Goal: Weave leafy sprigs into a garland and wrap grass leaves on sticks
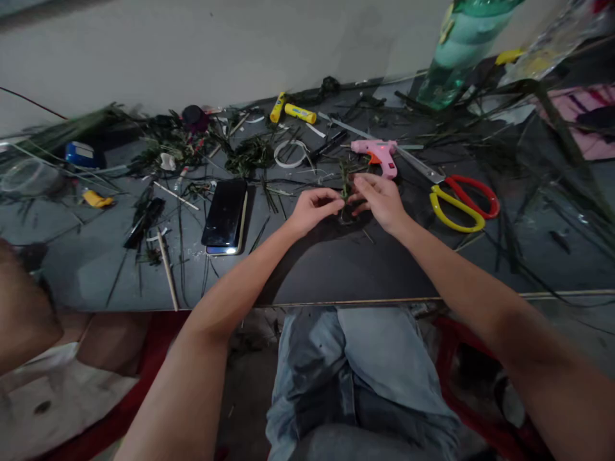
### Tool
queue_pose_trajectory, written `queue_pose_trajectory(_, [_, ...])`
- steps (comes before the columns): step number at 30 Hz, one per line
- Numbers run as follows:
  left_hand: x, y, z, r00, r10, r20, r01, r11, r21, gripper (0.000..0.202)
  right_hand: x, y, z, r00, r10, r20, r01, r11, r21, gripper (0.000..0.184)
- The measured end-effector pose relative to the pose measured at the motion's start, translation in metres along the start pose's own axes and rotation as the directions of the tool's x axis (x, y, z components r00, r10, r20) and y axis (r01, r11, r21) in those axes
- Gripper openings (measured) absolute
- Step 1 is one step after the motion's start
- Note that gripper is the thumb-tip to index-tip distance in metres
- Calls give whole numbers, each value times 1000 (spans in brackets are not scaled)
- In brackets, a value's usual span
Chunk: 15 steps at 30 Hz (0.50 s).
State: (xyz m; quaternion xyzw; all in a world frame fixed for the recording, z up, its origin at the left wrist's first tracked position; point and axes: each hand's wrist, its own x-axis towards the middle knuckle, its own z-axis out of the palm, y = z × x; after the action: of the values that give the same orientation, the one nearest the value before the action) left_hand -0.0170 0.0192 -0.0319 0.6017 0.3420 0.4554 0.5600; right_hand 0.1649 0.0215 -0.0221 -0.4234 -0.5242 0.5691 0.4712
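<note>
Over the dark tabletop, my left hand (316, 210) pinches the lower part of a small upright green piece of folded or woven plant strips (344, 176). From the other side, my right hand (379, 200) has its fingers closed on the same piece, the thumb and forefinger near its middle. The fingers partly hide its lower end. Just behind my right hand lies a pink glue gun (377, 153) with an orange trigger and a small red light. To the right are scissors (461, 198) with one red and one yellow handle, their blades pointing away to the left.
Two stacked phones (225, 214) lie left of my hands. Behind are a white ring (291, 153), yellow tubes (300, 113) and heaps of green strips (247, 153). A green bottle (461, 57) stands back right. A wooden stick (167, 269) reaches the front edge; another person's arm (24, 307) is at left.
</note>
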Motion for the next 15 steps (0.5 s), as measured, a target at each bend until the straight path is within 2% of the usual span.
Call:
queue_pose_trajectory(2, [-2,1,1,998,-14,68,11,999,48,48,1,0,0,997,51,50,-51,999,1,64])
queue_pose_trajectory(5, [-4,0,2,993,-21,112,9,994,105,47,0,-3,0,998,56,7,-56,998,-2,56])
queue_pose_trajectory(8, [-3,-2,1,997,-22,78,18,999,51,50,0,-7,-4,998,31,-56,-30,999,28,47])
queue_pose_trajectory(11, [-2,-3,-2,1000,-10,20,10,1000,-10,49,2,-8,-7,998,14,-67,-9,997,73,43])
queue_pose_trajectory(15, [-1,-8,-3,999,38,-9,-38,999,-16,43,5,-6,-7,997,80,3,-80,994,68,42])
